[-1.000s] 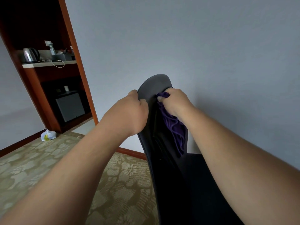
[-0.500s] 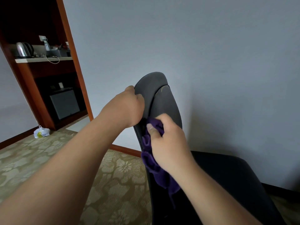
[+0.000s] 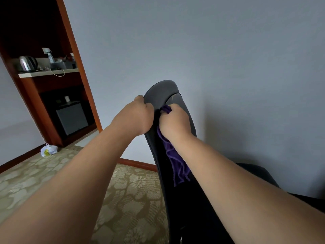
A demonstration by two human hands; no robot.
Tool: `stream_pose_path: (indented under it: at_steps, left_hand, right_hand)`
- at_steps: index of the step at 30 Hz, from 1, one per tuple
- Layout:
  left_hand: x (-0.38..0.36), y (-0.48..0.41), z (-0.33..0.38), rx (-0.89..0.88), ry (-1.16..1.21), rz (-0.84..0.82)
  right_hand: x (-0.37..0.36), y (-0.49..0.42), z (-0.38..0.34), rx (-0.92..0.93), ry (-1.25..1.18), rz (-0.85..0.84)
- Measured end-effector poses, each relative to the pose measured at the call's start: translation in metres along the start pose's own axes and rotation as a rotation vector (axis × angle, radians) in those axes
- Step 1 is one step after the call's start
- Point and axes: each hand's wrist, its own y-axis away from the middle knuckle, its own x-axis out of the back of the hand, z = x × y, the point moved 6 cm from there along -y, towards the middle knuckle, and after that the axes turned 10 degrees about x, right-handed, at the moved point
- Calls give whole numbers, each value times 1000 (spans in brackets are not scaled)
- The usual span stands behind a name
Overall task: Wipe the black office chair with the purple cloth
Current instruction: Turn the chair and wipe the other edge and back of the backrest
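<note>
Fingers (image 3: 139, 99) curled, left hand (image 3: 135, 118) grips the chair (image 3: 163, 90), right hand (image 3: 174, 122) clutches cloth (image 3: 177, 162).

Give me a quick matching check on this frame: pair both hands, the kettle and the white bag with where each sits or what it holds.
1 left hand
2 right hand
3 kettle
4 white bag

A on the carpet by the wooden cabinet
B grips the edge of the chair back
C on the shelf
D holds the purple cloth against the chair back

Pairs: 1-B, 2-D, 3-C, 4-A
</note>
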Motion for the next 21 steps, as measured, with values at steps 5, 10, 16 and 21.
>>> stream_pose_path:
  at_steps: [5,10,16,21]
  left_hand:
    - [-2,2,0,-1,-16,12]
    - [0,9,4,9,-26,14]
    - [4,22,8,25,-3,-12]
    - [4,27,13,47,-2,-19]
  right_hand:
    - [6,36,-2,48,13,9]
    - [10,103,2,273,-69,263]
    - [12,158,40,479,144,231]
    - [25,145,35,416,110,228]
